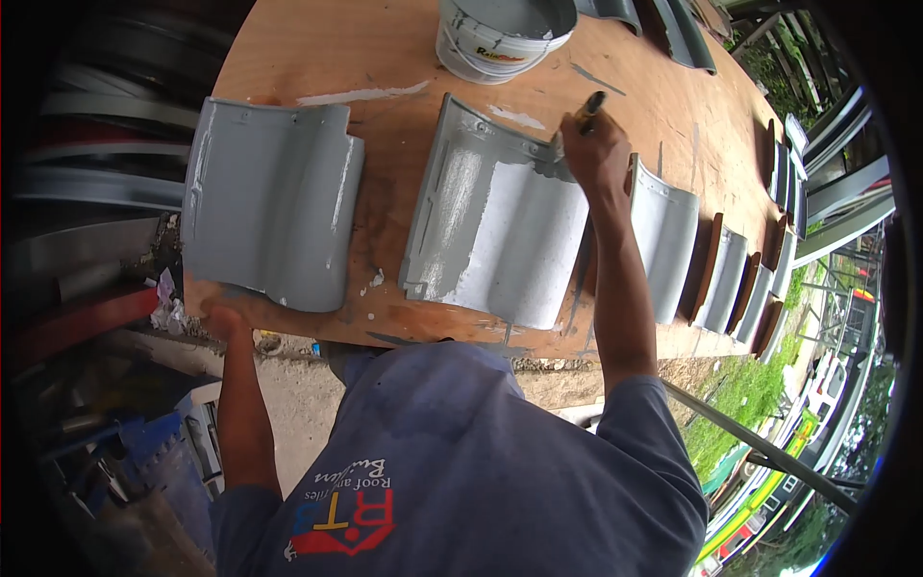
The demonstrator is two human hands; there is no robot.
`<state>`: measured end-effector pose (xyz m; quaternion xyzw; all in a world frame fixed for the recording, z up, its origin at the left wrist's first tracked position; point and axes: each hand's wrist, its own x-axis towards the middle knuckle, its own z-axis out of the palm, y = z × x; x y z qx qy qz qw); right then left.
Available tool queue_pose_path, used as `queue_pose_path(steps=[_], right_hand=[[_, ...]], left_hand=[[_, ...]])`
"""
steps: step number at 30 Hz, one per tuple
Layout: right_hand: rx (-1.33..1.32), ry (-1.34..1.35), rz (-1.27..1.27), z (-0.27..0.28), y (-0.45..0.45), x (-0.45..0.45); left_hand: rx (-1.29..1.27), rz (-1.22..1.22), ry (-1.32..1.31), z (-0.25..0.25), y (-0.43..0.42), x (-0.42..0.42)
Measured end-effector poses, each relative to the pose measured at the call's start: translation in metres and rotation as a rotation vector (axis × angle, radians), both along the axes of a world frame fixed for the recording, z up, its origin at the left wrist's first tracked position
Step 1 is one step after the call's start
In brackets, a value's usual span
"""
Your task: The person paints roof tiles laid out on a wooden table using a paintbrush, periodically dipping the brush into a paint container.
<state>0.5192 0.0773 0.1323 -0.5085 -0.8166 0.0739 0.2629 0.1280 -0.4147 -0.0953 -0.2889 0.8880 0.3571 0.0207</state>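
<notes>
While the right hand is gripping a brush, a partly coated tile is lying just by it on the bench. The left hand is resting at the bench's corner, its grip unclear

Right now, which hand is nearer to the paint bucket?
Right. The right hand is nearside and right of the paint bucket; the left hand is farther, at the left end of the tabletop.
</notes>
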Motion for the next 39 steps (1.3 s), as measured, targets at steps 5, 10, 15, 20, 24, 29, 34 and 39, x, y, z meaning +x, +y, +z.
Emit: queue_pose_path(steps=[5, 10, 15, 20, 24, 29, 34, 39], right_hand=[[0.056, -0.014, -0.032, -0.013, 0.018, 0.016], [0.087, 0.041, -0.078, 0.007, 0.009, 0.019], [-0.091, 0.138, 0.081, -0.028, 0.000, -0.002], [-0.044, 0.091, -0.034, -0.016, 0.002, 0.016], [-0.150, 0.198, -0.304, 0.002, 0.009, 0.067], [0.156, 0.173, -0.381, -0.012, 0.016, 0.108], [-0.081, 0.370, -0.025, -0.007, -0.023, 0.098], [0.027, 0.365, 0.034, 0.002, -0.033, 0.103]], left_hand=[[0.055, -0.053, -0.006, -0.017, -0.010, -0.010], [0.087, -0.065, 0.014, -0.017, -0.012, -0.006], [-0.047, -0.058, -0.052, 0.002, -0.003, -0.001], [-0.010, -0.058, -0.025, -0.004, -0.008, -0.002], [0.056, -0.047, -0.039, -0.003, -0.006, -0.003], [0.062, -0.054, -0.002, 0.003, -0.001, 0.004], [0.037, -0.047, -0.017, 0.016, 0.008, 0.009], [0.146, 0.023, 0.023, 0.013, 0.009, 0.007]])
